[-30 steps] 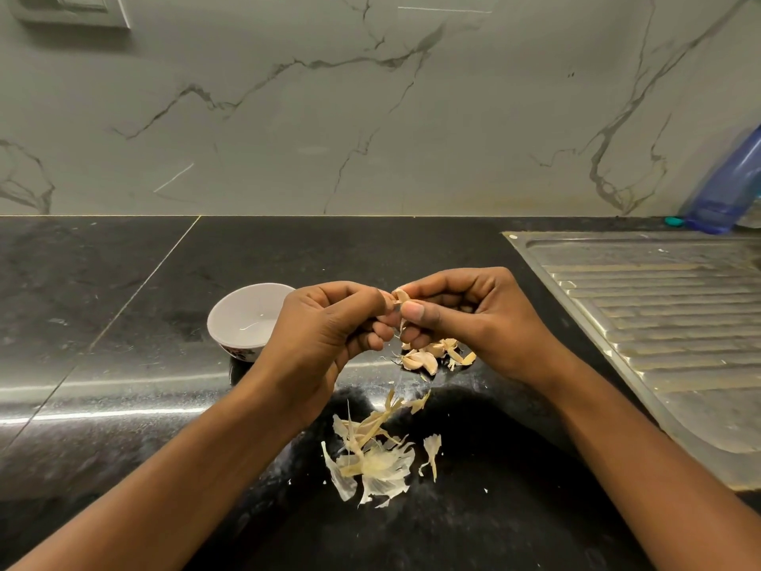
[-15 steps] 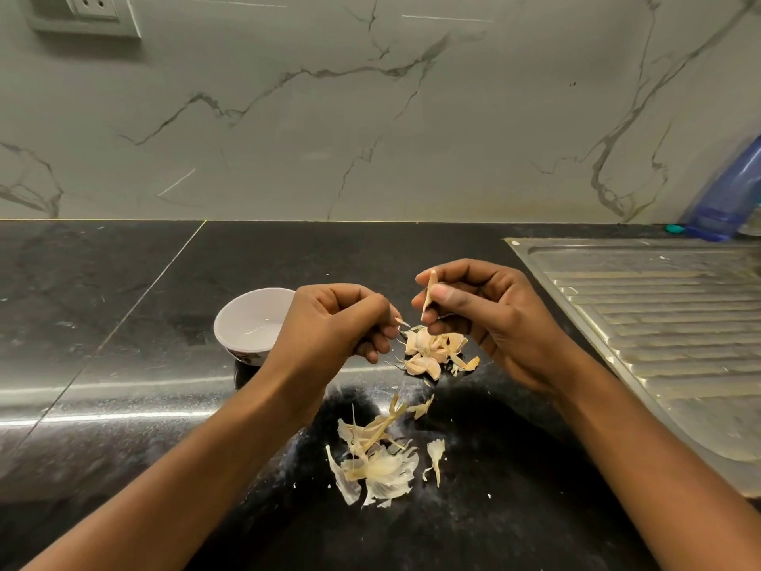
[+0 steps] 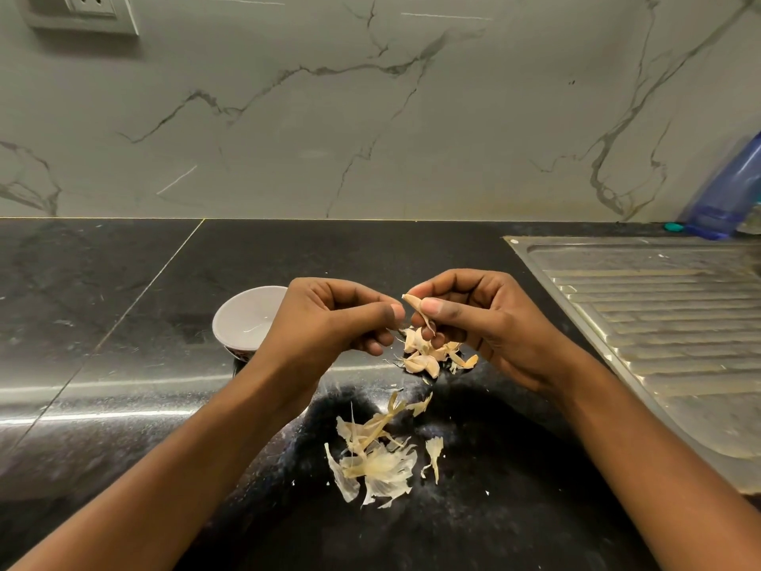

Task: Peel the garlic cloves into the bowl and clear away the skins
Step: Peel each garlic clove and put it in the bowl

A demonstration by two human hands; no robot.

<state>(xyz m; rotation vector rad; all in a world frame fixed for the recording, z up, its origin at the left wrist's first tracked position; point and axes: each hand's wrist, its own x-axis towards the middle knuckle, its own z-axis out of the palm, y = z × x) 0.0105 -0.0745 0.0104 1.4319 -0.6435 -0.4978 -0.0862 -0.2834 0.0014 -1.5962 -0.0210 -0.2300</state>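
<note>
The right hand (image 3: 486, 323) forms a narrow grip: thumb and forefinger pinch a slim garlic piece (image 3: 416, 309) near its upper end, and the other fingers curl in behind. The piece slants, its top tip pointing across at the left hand (image 3: 325, 327) and its lower end hanging below the thumb. Whether it is a thin clove or a strip of skin cannot be told. The left hand's grip is also narrow, thumb pressed along the curled forefinger just beside the piece but not touching it; I cannot tell if it pinches anything.

Directly beneath the two grips, a small heap of garlic cloves (image 3: 422, 356) lies on the black worktop (image 3: 123, 323). Nearer the person than the grips lie the loose papery skins (image 3: 379, 463). The white bowl (image 3: 243, 323) stands behind the left hand, on the side away from the right grip, partly hidden by the knuckles.

Half a second ago the right hand held the piece upright and the hands were further apart; now the piece is tilted and the thumbs are close. A second ago the hands were touching. Heap, skins and bowl lie as before.

Beyond the right grip, a blue bottle (image 3: 729, 191) is too blurred to read any label
</note>
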